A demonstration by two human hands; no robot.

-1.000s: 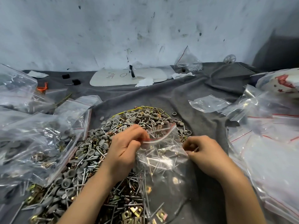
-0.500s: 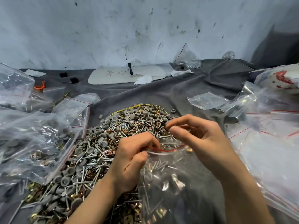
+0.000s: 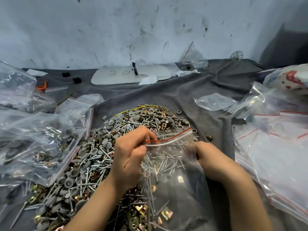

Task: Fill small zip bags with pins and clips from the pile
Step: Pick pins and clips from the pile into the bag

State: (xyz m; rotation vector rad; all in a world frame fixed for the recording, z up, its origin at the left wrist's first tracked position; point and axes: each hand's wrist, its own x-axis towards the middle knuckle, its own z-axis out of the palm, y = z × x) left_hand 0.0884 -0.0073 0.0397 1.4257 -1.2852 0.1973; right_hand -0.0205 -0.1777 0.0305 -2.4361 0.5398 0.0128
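2 hands: both on 1 zip bag (image 3: pixel 171 164), held over the near right edge of the pile (image 3: pixel 100 147)
left hand (image 3: pixel 128 157): thumb and curled fingers pinch the left end of the red zip strip (image 3: pixel 168 139)
right hand (image 3: pixel 211 160): curled against the bag's right edge just below the strip, gripping it as far as I can tell; its fingertips are hidden behind the plastic
mouth: the strip slants, higher at its far right end; whether it is sealed cannot be told
contents: thin pins (image 3: pixel 160 165) and a few brass clips (image 3: pixel 167 216), loose in the bag's body
handling: the film looks thin, limp and slippery; the loose metal probably makes the bag bottom-heavy and free to slide to a low corner, and pin points may pierce the film
where to hold: the stiffer strip, 1 hand at each end, mouth kept uppermost
neighbours: filled bags (image 3: pixel 38 144) left of the pile, flat empty bags (image 3: pixel 275 147) right of it, all on the grey-clothed worktop (image 3: pixel 166 97)
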